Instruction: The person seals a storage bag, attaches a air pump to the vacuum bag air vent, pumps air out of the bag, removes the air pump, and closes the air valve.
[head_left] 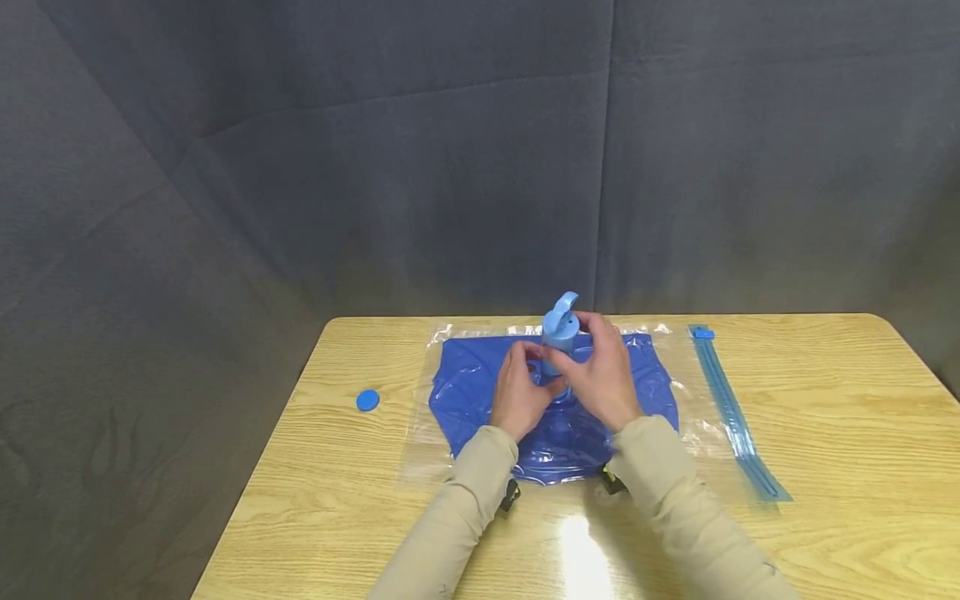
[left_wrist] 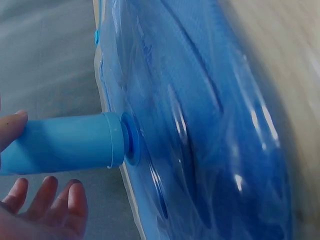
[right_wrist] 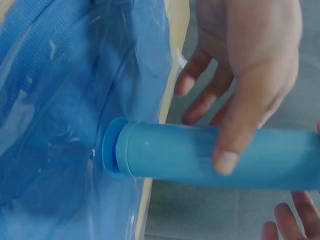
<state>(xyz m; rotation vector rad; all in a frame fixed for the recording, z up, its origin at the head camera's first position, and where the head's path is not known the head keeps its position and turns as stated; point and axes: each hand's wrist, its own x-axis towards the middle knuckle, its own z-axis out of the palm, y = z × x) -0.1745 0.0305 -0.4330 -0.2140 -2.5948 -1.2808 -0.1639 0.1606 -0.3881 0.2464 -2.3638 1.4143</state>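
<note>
A light-blue hand pump (head_left: pixel 558 332) stands upright on the round blue valve (left_wrist: pixel 131 138) of a clear vacuum storage bag. Its base rim meets the valve; whether it sits flush I cannot tell. Around the barrel, my left hand (head_left: pixel 519 390) holds on with its thumb laid across the side, while several fingertips (left_wrist: pixel 48 192) show just off the barrel. My right hand (head_left: pixel 606 379) grips higher up, near the pump's top with its raised hook-shaped handle (head_left: pixel 564 305). Blue fabric (head_left: pixel 472 375) lies inside the bag under both hands.
A small round blue cap (head_left: pixel 367 401) rests on the wooden table (head_left: pixel 322 508), left of the bag. The bag's blue zip strip (head_left: pixel 723 392), with its slider (head_left: pixel 703 333), runs along the right end. A dark grey curtain (head_left: pixel 480 183) hangs behind the table.
</note>
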